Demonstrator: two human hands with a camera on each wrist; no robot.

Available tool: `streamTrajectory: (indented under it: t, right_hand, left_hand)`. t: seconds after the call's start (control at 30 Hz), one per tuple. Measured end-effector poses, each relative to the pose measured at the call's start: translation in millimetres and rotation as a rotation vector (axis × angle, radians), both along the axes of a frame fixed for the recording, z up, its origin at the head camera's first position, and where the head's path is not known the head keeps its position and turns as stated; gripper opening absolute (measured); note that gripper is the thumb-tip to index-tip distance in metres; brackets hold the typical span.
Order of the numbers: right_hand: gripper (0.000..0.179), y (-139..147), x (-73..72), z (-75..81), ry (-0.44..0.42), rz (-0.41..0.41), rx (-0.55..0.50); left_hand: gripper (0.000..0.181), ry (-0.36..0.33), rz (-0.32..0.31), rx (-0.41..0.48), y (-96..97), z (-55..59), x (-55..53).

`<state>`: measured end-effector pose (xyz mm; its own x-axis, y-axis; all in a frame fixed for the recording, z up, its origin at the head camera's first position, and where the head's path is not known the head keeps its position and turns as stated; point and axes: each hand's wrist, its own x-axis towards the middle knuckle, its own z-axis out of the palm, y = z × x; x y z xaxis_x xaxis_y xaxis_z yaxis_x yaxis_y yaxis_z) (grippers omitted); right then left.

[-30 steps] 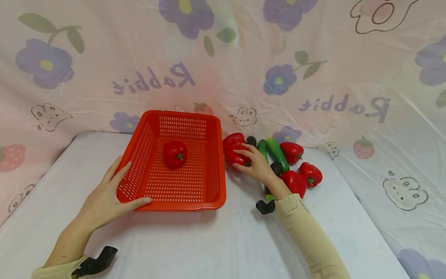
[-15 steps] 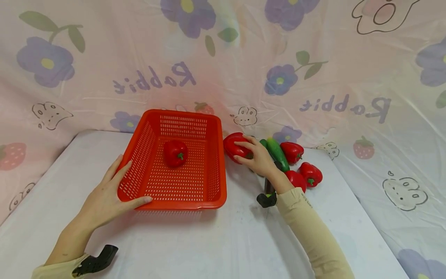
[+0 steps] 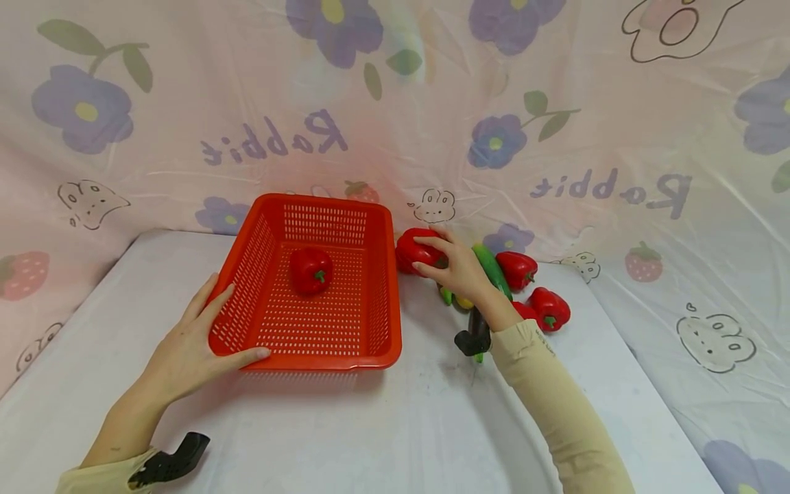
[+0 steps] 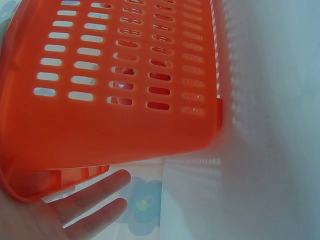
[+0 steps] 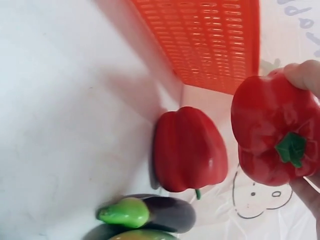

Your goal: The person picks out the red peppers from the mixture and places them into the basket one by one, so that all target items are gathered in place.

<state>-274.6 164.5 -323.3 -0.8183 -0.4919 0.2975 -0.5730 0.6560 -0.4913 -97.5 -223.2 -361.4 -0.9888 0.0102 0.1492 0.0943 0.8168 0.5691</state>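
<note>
My right hand [image 3: 459, 269] grips a red bell pepper [image 5: 262, 117] with a green stem, thumb on one side and fingers on the other. In the right wrist view this pepper is up off the table, beside a second bell pepper [image 5: 187, 152] lying close to the basket wall. An orange-red plastic basket [image 3: 302, 362] stands left of it, with one bell pepper [image 3: 310, 271] inside. My left hand [image 3: 182, 353] rests on the basket's near left corner, fingers straight along the left rim and thumb across the front rim.
Right of the basket, an eggplant [image 5: 167, 214], a green cucumber [image 3: 492, 269] and more bell peppers, one at the back [image 3: 517, 269] and one at the right [image 3: 549, 309], lie clustered on the white table [image 3: 395, 425]. A printed curtain [image 3: 395, 103] hangs behind.
My right hand has gone from reaching over the peppers beside the basket to gripping one and raising it slightly. The left hand and basket have stayed in place.
</note>
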Motion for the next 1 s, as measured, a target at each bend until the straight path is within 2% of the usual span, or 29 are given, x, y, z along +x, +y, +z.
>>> streamTrajectory:
  t: [0.1,0.47,0.8,1.0]
  right_hand:
    - [0.05,-2,-0.6,4.5,-0.006,0.001,-0.004]
    - [0.05,-17,-3.3,20.6,0.067,0.025,0.012]
    - [0.051,-35,-6.1,35.7,0.051,0.023,0.052]
    - [0.05,-47,-9.2,43.6,0.055,0.043,0.029]
  left_hand:
    - [0.113,0.0,0.0,0.0,-0.4,-0.3,-0.1]
    - [0.114,-0.009,-0.003,0.006,-1.4,-1.3,-0.2]
    - [0.114,-0.008,-0.002,0.002,-1.5,-0.7,0.0]
    - [0.114,-0.012,-0.004,0.004,-1.5,-0.5,-0.4]
